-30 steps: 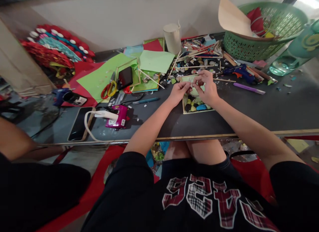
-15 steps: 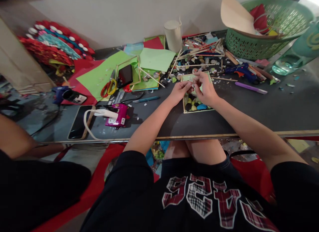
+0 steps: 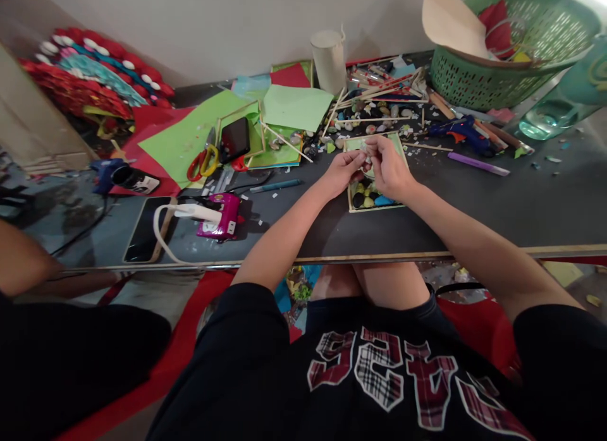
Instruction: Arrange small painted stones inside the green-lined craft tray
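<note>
My left hand [image 3: 345, 171] and my right hand [image 3: 389, 168] meet fingertip to fingertip above a small framed tray [image 3: 351, 209]. Between their pinched fingers is a tiny pale piece [image 3: 367, 155], too small to name. Both hands are closed around it. The tray lies flat on the dark table, its thin light rim showing at the corners. Coloured pebbles, black, yellow-green and a blue pebble [image 3: 383, 201], fill its near end. My hands hide much of the tray's middle.
Behind the tray lie loose pebbles [image 3: 374, 115] and sticks. A blue glue gun [image 3: 462, 132] and purple pen [image 3: 478, 164] are on the right, near a green basket [image 3: 474, 81]. Leftward are scissors [image 3: 203, 163], a pink power adapter [image 3: 220, 217] and a phone [image 3: 149, 229]. Another person's arm [image 3: 23, 261] is at far left.
The camera view has shifted slightly. My right hand's fingers have drawn in closer to my left fingertips, and both hands stay above the tray.
</note>
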`<state>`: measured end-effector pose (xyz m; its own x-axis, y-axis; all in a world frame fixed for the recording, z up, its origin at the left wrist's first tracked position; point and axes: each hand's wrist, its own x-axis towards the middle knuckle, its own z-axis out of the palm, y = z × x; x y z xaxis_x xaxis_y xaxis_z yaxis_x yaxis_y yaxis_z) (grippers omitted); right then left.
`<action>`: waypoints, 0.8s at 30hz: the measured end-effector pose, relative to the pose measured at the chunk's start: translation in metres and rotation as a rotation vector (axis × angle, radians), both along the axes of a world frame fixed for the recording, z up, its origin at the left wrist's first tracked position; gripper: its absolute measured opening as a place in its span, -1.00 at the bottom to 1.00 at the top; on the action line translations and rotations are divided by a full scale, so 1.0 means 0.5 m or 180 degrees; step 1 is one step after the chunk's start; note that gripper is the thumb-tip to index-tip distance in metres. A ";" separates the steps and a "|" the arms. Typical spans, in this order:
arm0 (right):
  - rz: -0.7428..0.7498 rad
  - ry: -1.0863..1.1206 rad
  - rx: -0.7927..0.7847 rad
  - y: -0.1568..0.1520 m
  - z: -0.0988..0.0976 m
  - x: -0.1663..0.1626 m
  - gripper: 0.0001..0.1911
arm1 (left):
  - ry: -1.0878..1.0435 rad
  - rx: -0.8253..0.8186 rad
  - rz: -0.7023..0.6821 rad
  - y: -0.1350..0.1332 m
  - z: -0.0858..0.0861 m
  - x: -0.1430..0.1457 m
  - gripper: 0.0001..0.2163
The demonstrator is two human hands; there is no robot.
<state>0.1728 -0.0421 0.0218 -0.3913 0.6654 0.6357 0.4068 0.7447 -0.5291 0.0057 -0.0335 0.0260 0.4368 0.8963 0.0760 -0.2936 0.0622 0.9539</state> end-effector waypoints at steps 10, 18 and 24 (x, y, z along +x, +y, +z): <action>0.0090 0.0057 0.0018 -0.013 0.016 0.000 -0.53 | -0.0245 -0.0287 -0.0097 -0.017 0.015 0.012 -0.55; -0.0005 0.0358 -0.0114 -0.005 0.005 0.003 -0.51 | -0.0302 -0.0309 -0.0038 -0.014 0.016 0.013 -0.62; -0.0166 0.0496 -0.0126 -0.001 0.011 0.009 -0.50 | -0.0085 -0.0107 0.0227 -0.007 0.018 0.009 -0.63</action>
